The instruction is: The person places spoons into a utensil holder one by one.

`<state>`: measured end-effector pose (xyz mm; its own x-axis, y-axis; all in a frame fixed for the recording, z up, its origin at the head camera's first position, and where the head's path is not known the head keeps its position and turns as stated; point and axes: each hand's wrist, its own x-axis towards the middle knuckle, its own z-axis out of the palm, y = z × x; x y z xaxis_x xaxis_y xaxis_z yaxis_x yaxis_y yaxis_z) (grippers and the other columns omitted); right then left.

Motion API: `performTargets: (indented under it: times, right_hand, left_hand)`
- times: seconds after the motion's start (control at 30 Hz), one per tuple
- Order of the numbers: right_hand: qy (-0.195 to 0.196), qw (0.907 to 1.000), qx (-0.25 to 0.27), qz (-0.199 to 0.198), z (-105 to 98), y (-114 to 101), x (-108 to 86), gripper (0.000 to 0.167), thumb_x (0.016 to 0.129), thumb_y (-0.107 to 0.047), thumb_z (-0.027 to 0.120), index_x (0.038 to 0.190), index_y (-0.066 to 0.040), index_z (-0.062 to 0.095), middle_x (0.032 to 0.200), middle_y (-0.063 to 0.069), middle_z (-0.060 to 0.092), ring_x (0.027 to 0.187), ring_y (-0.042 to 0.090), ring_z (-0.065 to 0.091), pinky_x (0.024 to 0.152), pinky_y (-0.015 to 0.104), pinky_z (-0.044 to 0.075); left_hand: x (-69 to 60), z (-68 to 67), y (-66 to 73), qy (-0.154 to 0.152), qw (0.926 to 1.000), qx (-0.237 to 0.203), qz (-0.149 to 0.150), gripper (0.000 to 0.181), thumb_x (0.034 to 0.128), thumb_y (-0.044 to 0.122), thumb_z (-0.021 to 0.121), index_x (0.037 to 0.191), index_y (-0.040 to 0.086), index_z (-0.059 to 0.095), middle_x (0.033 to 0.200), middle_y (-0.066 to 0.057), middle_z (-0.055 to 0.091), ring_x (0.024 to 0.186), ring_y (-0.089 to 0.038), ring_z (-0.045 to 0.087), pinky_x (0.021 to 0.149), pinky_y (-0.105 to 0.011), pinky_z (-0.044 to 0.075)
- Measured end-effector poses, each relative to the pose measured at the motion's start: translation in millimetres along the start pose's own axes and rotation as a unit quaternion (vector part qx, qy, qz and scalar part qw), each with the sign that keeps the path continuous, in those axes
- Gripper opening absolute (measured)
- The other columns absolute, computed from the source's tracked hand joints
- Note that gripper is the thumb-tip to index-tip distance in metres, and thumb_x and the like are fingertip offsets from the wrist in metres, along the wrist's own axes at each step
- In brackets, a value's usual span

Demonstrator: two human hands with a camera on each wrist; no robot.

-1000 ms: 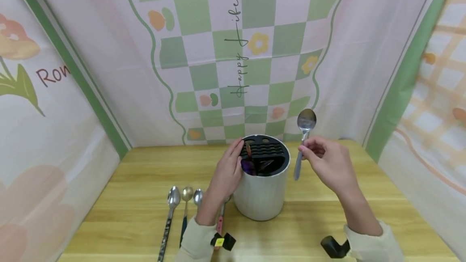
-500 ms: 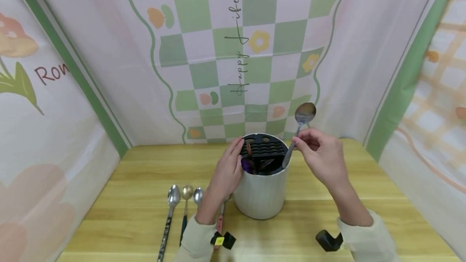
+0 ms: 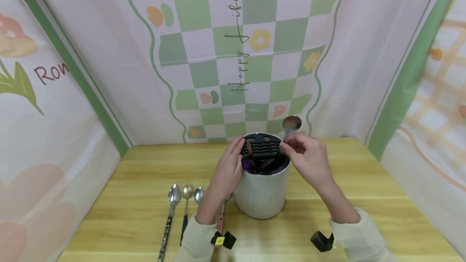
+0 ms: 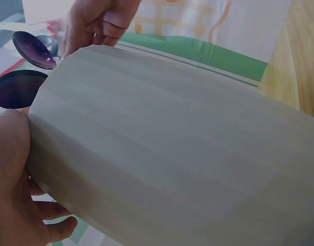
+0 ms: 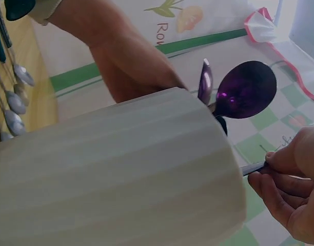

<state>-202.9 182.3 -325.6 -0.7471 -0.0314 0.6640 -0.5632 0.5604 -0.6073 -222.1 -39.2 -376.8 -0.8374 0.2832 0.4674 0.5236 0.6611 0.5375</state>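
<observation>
A cream ribbed utensil holder (image 3: 260,197) with a black slotted insert stands upright on the table. My left hand (image 3: 225,171) rests along its left side, fingers extended up to the rim. At the right rim, my right hand (image 3: 309,161) pinches a silver spoon (image 3: 292,123) by its handle, bowl upward. In the right wrist view the spoon's handle (image 5: 253,168) runs down past the rim into the holder; its lower end is hidden. Dark purple spoons (image 5: 248,89) stick up from the insert's open front section.
Left of the holder lie a silver spoon with a patterned handle (image 3: 174,195), a gold-bowled spoon (image 3: 187,192), another silver spoon (image 3: 198,195) and a pink-handled utensil (image 3: 220,221), partly under my left arm. A printed cloth (image 3: 255,64) hangs behind the table.
My right hand has moved left and brought the silver spoon from beside the holder to its right rim, the handle now lowered into it. My left hand has stayed put.
</observation>
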Motion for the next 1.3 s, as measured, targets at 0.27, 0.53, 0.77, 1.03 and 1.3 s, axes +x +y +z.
performTargets:
  times: [0.27,0.53,0.77,1.03,1.3]
  right_hand:
    - [-0.038,0.9991,-0.014,-0.010,9.7,6.4,-5.5,0.010,0.084,0.003,0.074,0.090,-0.004,0.072,0.084,0.010,0.075,0.075,0.002,0.067,0.068,0.004,0.052]
    - [-0.051,0.9975,-0.047,-0.012,14.8,6.4,-9.5,0.011,0.085,0.002,0.073,0.086,-0.009,0.071,0.081,0.006,0.075,0.070,0.016,0.071,0.062,0.014,0.055]
    - [-0.074,0.9946,-0.067,-0.024,10.9,4.6,-13.2,0.015,0.084,0.003,0.073,0.089,-0.011,0.070,0.084,0.004,0.075,0.075,0.016,0.071,0.064,0.026,0.059]
    - [-0.043,0.9938,-0.075,-0.070,1.5,9.0,-14.8,0.026,0.080,0.015,0.061,0.089,-0.007,0.072,0.089,0.003,0.075,0.080,0.018,0.069,0.073,0.017,0.055]
    - [-0.012,0.9979,-0.044,-0.047,-0.7,15.3,-6.2,0.023,0.084,0.013,0.060,0.095,-0.003,0.073,0.097,0.010,0.076,0.091,0.027,0.072,0.081,0.005,0.050]
  left_hand:
    - [0.3,-0.3,0.7,0.001,1.0000,-0.002,-0.002,0.047,0.1056,0.014,0.037,0.151,0.003,0.040,0.162,-0.007,0.033,0.149,-0.024,0.034,0.123,-0.041,0.030]
    - [-0.4,-1.3,0.8,0.001,1.0000,-0.006,-0.006,0.047,0.1056,0.013,0.037,0.151,0.003,0.040,0.162,-0.006,0.034,0.149,-0.023,0.034,0.123,-0.041,0.032]
    - [-0.3,-1.5,1.3,-0.002,1.0000,-0.005,-0.008,0.047,0.1056,0.014,0.037,0.151,0.003,0.040,0.162,-0.006,0.034,0.149,-0.023,0.035,0.123,-0.041,0.032]
    - [-0.6,-2.9,3.2,-0.006,0.9999,-0.004,-0.015,0.048,0.1058,0.015,0.036,0.152,0.004,0.039,0.162,-0.006,0.033,0.149,-0.024,0.033,0.123,-0.041,0.030]
    - [-0.3,-1.7,3.0,-0.003,0.9999,0.001,-0.012,0.047,0.1057,0.014,0.037,0.151,0.003,0.040,0.162,-0.007,0.035,0.149,-0.024,0.034,0.123,-0.040,0.031]
